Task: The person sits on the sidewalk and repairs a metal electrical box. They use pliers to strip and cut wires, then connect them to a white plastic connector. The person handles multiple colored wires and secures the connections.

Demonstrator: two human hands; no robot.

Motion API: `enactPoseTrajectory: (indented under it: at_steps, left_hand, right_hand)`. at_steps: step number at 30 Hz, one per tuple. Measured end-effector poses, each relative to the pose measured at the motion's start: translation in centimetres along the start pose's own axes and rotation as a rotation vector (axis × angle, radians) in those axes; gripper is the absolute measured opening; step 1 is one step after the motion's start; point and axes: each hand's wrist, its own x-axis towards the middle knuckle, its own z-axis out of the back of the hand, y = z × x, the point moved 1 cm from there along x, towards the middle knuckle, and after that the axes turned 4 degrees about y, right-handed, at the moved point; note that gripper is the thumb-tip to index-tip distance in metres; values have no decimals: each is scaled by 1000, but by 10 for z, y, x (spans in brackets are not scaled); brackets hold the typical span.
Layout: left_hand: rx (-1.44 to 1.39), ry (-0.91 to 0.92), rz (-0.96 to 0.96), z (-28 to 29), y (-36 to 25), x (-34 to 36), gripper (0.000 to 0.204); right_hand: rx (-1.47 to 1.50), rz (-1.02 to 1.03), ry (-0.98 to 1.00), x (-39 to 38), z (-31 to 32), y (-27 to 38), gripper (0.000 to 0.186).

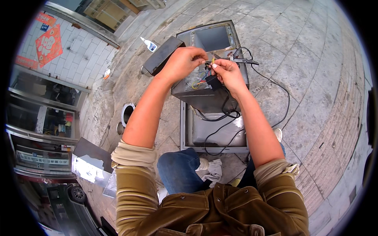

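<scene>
My left hand (185, 61) is closed in a pinch above a grey metal housing (183, 94), its fingertips beside thin coloured wires (199, 83); what it holds is too small to make out. My right hand (229, 74) pinches the wires just to its right, above a small black box (214, 82). A black cable (283, 89) runs from the housing over the pavement. Behind my right hand a silver tool or clip (242, 59) lies across the housing. The housing's open rear section (229, 31) is at the top, and a dark metal box (161, 53) stands left of it.
A white bottle (149, 44) lies beyond the dark box. A round metal ring (127, 112), metal sheets (88, 167) and a rag (214, 171) are around me. A metal tray (216, 137) is below the housing. A shopfront (51, 122) and dark vehicle (59, 204) border the left.
</scene>
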Motion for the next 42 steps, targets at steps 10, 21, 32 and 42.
enactPoseTrajectory:
  at_steps: [10,21,32,42]
  left_hand:
    - [107,-46,-156,-11,-5,-2,18]
    - [205,-259,-196,4,-2,-11,19]
    - [345,-208,-303,-11,-4,-10,16]
    - [140,-227,-221,-18,0,-10,15]
  right_hand:
    - [-33,29,8,-3,-4,-2,12]
    - [-57,107,-19,1,-3,-10,14]
    - [-80,109,54,-1,4,-5,18]
    - [2,95,29,-3,2,-2,14]
